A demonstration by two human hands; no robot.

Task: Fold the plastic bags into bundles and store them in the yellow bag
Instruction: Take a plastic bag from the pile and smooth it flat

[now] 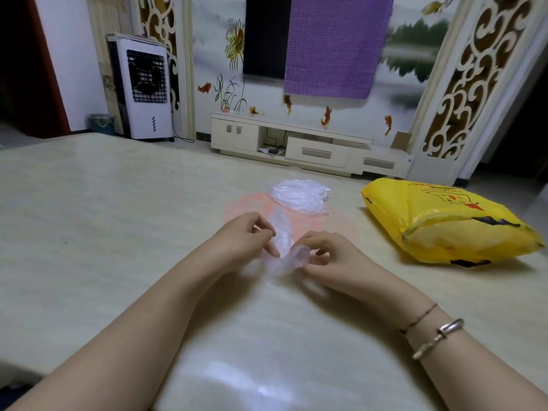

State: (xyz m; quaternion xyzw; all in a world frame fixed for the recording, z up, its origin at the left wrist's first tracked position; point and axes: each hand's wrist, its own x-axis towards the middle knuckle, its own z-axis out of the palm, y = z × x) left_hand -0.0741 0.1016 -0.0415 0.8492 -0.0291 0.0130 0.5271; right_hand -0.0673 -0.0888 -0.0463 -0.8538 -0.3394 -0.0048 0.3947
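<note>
A clear plastic bag point(281, 232), folded into a narrow strip, lies bent between my hands on the pale table point(118, 218). My left hand point(247, 234) pinches the strip's upright part with thumb and fingers. My right hand point(321, 252) pinches the strip's lower end, which curls toward it. A pink plastic bag point(246, 206) lies flat on the table behind my hands. A crumpled clear plastic bag point(299, 194) rests on the pink one's far side. The yellow bag point(444, 223) lies on its side at the right, bulging, apart from both hands.
The table's far edge runs in front of a low white TV cabinet point(308, 143). A white air cooler point(142, 90) stands at the back left with a small bin point(100, 123) beside it. The table's right edge lies just past the yellow bag.
</note>
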